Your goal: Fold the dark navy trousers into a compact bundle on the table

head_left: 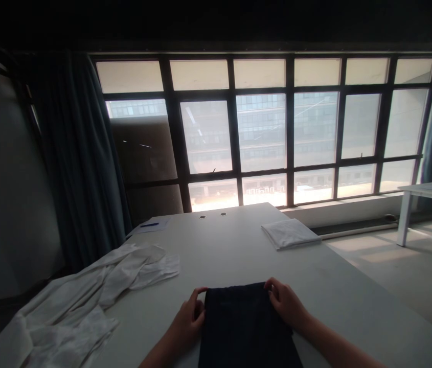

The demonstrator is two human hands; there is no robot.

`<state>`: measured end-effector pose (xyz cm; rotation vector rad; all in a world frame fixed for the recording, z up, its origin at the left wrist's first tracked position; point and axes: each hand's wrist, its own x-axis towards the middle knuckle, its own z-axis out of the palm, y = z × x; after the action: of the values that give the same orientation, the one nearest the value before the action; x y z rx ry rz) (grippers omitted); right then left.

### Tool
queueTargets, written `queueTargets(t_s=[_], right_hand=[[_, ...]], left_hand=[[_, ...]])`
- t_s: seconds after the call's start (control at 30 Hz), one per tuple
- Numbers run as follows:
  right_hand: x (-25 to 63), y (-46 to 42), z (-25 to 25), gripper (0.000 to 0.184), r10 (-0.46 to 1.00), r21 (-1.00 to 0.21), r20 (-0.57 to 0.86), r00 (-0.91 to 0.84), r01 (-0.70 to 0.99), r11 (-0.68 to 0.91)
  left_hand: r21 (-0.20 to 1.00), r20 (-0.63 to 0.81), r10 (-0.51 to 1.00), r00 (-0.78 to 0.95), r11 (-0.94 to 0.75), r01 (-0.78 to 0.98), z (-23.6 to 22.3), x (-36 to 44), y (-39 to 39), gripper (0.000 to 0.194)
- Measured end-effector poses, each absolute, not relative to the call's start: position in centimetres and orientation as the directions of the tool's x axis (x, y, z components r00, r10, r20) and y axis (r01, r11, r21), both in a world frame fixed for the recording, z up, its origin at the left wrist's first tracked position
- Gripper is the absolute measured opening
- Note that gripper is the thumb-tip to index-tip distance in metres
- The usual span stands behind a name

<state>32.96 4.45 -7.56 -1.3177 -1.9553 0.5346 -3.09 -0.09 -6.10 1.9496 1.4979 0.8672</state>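
A folded dark navy garment (pixel 246 327) lies on the pale grey table (pixel 219 250) directly in front of me, its near end running out of view. My left hand (pixel 187 319) grips its left edge with curled fingers. My right hand (pixel 285 304) holds its upper right corner. A neatly folded white cloth (pixel 290 233) sits farther along the table, out of reach of both hands. To the left, a crumpled white garment (pixel 85 286) sprawls over the table edge, apart from my left hand.
A sheet of paper with a blue pen (pixel 150 225) lies at the table's far left corner, and several small holes mark the far end. A large window (pixel 262 133) stands beyond, flanked by dark curtains. Another white table (pixel 426 191) stands at the right.
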Motion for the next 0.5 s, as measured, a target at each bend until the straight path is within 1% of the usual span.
queueTargets(t_s=[0.1,0.2,0.27,0.33,0.43,0.5], right_hand=[[33.04,5.08,-7.84,0.017,0.919,-0.678,0.367,-0.145,0.634,0.372],[33.03,5.40,-7.87,0.015,0.932,-0.705,0.351,-0.094,0.628,0.329],[32.99,5.28,-7.79,0.014,0.941,-0.710,0.321,-0.111,0.629,0.316],[32.92,4.98,-7.73,0.013,0.936,-0.700,0.307,-0.172,0.626,0.344],[32.84,4.53,-7.73,0.018,0.911,-0.677,0.321,-0.259,0.610,0.413],[32.84,4.41,-7.72,0.019,0.904,-0.668,0.339,-0.260,0.610,0.426]], left_hand=[[0.693,0.282,0.947,0.156,-0.314,0.650,-6.61,-2.84,0.17,0.052],[0.682,0.312,0.947,0.074,-0.277,0.677,-6.84,-2.79,0.43,0.053],[0.676,0.287,0.955,0.076,-0.258,0.690,-6.78,-2.93,0.45,0.055],[0.674,0.251,0.958,0.136,-0.274,0.686,-6.58,-3.07,0.32,0.057],[0.680,0.231,0.945,0.231,-0.327,0.656,-6.24,-3.09,-0.01,0.057],[0.685,0.237,0.941,0.242,-0.338,0.645,-6.12,-2.92,-0.20,0.055]])
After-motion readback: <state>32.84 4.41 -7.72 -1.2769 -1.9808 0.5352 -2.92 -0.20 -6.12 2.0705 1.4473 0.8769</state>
